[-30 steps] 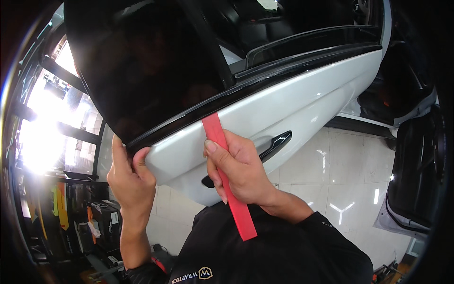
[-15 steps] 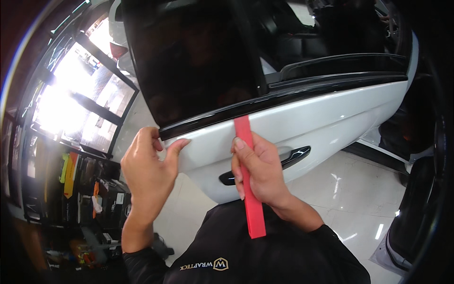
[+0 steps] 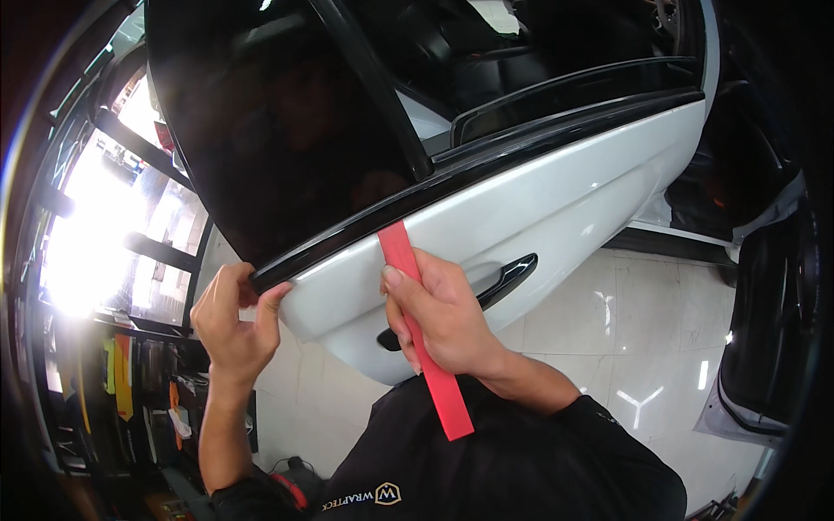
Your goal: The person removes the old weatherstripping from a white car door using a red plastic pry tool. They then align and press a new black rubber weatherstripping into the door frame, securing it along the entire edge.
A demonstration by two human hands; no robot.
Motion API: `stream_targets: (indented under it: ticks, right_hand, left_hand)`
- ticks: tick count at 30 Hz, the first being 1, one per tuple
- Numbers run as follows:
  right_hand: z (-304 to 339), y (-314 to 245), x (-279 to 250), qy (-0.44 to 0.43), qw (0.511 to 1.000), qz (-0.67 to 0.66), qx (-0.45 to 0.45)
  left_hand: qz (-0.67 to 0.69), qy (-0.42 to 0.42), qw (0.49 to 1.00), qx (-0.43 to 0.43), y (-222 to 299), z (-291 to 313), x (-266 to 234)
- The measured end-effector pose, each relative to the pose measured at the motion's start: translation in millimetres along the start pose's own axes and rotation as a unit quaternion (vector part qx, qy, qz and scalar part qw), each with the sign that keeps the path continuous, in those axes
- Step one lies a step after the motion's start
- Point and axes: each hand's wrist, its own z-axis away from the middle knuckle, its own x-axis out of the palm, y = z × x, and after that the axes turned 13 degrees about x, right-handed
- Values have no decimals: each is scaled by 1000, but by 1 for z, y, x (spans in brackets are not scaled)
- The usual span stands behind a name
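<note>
A white car door (image 3: pixel 512 204) stands ajar in front of me, with a glossy black trim strip (image 3: pixel 356 221) along the base of its dark window (image 3: pixel 269 130). At the door's left end, my left hand (image 3: pixel 234 326) is curled around the edge, thumb on the outer face by the trim's tip. Its other fingertips are partly hidden behind the edge. My right hand (image 3: pixel 447 317) grips a long, flat red bar (image 3: pixel 445 406). The bar's far end lies against the white panel just below the trim; its near end points at my body. Beside that hand is the black door handle (image 3: pixel 517 276).
Shelves with boxes and tools (image 3: pixel 130 391) line the left side, below bright windows (image 3: pixel 104 226). Right of the door is the car's opening, with another open door (image 3: pixel 760 347) farther right. Glossy pale tiles (image 3: pixel 608 347) cover the floor. Something red and black (image 3: pixel 291 486) lies low beside my left arm.
The view has shifted and tilted, so the door slants more steeply. Both hands appear farther left. My left hand has closed in on the door's edge; my right still holds the red bar.
</note>
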Motion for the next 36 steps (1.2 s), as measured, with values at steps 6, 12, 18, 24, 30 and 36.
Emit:
stream_targets:
  ticks: [6, 12, 18, 24, 30, 36]
  right_hand:
    - [-3, -1, 0, -2, 1000, 5, 5]
    - [-3, 0, 3, 36, 999, 4, 3]
    - [-5, -2, 3, 21, 1000, 6, -4]
    - [-7, -1, 6, 13, 1000, 0, -4]
    - [-6, -6, 5, 16, 1000, 5, 7]
    - [-6, -8, 7, 23, 1000, -1, 9]
  left_hand:
    - [240, 185, 947, -104, 3, 11, 36]
    - [188, 205, 946, -167, 20, 12, 39]
    - [164, 171, 956, -171, 17, 17, 39]
    - [143, 175, 971, -79, 2, 20, 41]
    - [202, 218, 943, -149, 10, 14, 48]
    - [209, 217, 942, -147, 6, 15, 50]
